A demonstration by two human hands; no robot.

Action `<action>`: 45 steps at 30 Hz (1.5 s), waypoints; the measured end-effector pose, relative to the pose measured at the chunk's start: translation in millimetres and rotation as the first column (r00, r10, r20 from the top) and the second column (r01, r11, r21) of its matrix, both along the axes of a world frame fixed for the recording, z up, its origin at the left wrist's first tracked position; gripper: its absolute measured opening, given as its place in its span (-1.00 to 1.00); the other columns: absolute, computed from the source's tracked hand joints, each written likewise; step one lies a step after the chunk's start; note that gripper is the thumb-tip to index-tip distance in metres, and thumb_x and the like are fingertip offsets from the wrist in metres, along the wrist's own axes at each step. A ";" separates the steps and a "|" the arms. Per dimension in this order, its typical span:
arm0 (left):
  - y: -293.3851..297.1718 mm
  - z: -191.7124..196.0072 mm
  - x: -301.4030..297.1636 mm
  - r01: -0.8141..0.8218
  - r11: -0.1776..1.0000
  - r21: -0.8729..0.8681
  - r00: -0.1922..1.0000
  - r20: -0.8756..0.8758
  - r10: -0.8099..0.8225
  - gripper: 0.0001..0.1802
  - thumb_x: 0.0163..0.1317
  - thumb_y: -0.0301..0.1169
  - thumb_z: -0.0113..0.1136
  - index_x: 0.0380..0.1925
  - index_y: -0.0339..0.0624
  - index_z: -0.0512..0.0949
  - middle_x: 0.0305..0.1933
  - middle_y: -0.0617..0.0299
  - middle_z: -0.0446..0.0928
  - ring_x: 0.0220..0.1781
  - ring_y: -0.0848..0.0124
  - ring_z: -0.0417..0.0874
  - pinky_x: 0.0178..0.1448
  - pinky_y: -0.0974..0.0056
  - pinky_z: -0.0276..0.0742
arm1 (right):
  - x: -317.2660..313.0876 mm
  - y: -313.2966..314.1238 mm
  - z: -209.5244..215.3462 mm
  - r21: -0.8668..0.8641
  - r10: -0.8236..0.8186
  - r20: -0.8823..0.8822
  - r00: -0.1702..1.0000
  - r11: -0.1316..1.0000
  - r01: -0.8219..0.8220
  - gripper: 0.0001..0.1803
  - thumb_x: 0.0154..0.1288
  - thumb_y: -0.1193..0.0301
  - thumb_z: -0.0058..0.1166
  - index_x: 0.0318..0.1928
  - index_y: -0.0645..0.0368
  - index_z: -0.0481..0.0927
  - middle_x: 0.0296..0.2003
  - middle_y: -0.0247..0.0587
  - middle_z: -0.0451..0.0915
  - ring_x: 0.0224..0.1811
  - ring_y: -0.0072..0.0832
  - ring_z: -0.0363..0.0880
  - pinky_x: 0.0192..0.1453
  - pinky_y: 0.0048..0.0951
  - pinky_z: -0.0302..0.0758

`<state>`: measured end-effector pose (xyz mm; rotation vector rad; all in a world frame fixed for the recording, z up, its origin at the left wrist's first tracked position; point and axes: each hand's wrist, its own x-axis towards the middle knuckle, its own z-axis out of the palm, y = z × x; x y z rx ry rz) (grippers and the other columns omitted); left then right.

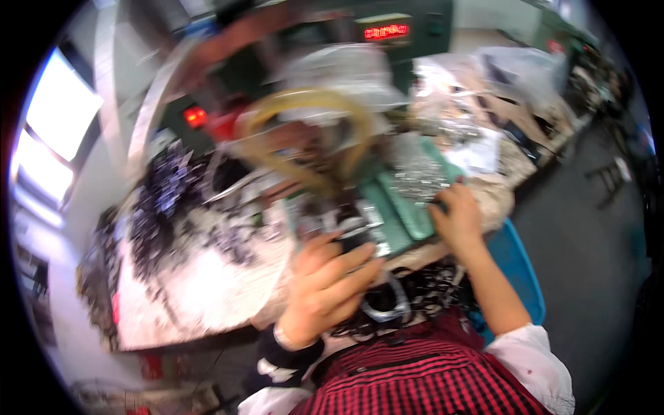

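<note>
My left hand [328,287] is over the front of the bench, its fingers stretched out and apart. Just beyond its fingertips is a blurred metal fixture [360,232] with dark and shiny parts. On the right, my right hand [460,218] bends its thumb and fingers together at the edge of a heap of small silvery parts [418,180]. Whatever may be between those fingertips is hidden. The heap lies on a green tray-like surface [394,225]. A curved yellowish tube [304,97] loops above the fixture, smeared by motion.
Dark small parts [162,200] are piled on the left of the pale worktop [200,294]. Clear plastic bags [522,72] lie at the back right. A blue bin [519,263] stands below the right edge, and more dark pieces [432,294] sit in front of me.
</note>
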<state>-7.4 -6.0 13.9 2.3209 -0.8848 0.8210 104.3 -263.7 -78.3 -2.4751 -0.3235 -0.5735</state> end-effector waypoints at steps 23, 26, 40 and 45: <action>170.3 -100.4 15.3 -0.815 0.568 0.119 0.513 -0.311 0.800 -0.68 0.46 -0.25 0.17 -0.06 -0.32 0.61 -0.16 -0.06 0.64 -0.24 0.18 0.68 -0.14 0.19 0.65 | -8.0 -2.1 -8.3 0.477 0.035 0.152 0.988 0.873 -0.104 -0.85 0.16 0.52 0.21 -0.22 0.16 0.68 -0.25 -0.16 0.66 -0.11 -0.15 0.60 0.01 -0.19 0.53; 163.8 -103.1 14.2 -0.824 0.562 0.072 0.510 -0.340 0.791 -0.67 0.47 -0.25 0.15 -0.02 -0.33 0.58 -0.12 -0.06 0.63 -0.19 0.20 0.66 -0.10 0.19 0.64 | -25.3 -36.0 -7.6 0.451 -0.039 0.156 0.987 0.892 -0.036 -0.82 0.14 0.53 0.21 -0.20 0.16 0.68 -0.25 -0.14 0.66 -0.09 -0.12 0.59 0.02 -0.17 0.52; 161.0 -119.0 0.5 -0.806 0.441 -0.393 0.590 -0.485 0.645 -0.61 0.54 -0.26 0.04 0.14 -0.37 0.46 0.06 -0.03 0.55 0.04 0.25 0.61 0.11 0.23 0.61 | -21.3 94.9 70.4 0.766 0.410 0.075 0.909 0.560 -0.315 -0.61 0.17 0.62 0.20 0.05 0.24 0.54 -0.15 -0.19 0.60 -0.10 -0.40 0.61 0.05 -0.42 0.52; 170.4 -125.9 -2.5 -0.584 0.376 -0.720 0.764 -0.332 0.553 -0.59 0.56 -0.26 0.01 0.19 -0.38 0.42 0.13 -0.02 0.52 0.13 0.27 0.59 0.18 0.24 0.60 | -25.6 102.7 71.7 0.919 0.542 0.020 0.840 0.321 -0.229 -0.54 0.26 0.65 0.17 0.17 0.32 0.42 -0.16 -0.31 0.55 -0.11 -0.64 0.50 0.06 -0.56 0.45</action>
